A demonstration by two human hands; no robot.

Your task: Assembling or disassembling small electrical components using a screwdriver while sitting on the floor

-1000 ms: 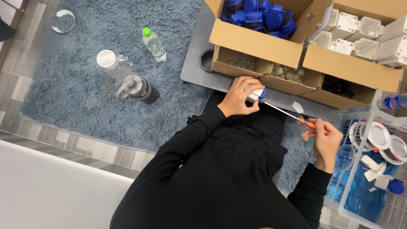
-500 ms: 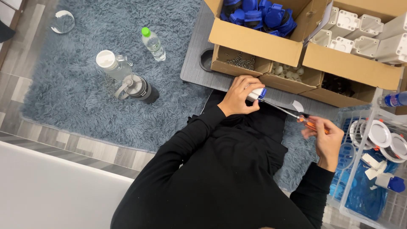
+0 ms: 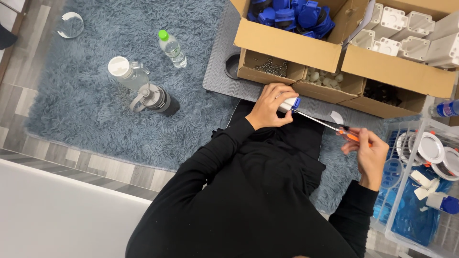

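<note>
A shaggy grey-blue rug [image 3: 95, 110] covers grey wood-plank flooring [image 3: 28, 95]; a white ledge [image 3: 57, 210] sits at seven o'clock, evenly lit.

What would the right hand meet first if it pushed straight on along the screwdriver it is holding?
Probably the small white and blue part gripped in the left hand. The right hand aims the orange-handled screwdriver up-left, with its tip apparently already at that part; depth is unclear.
</note>
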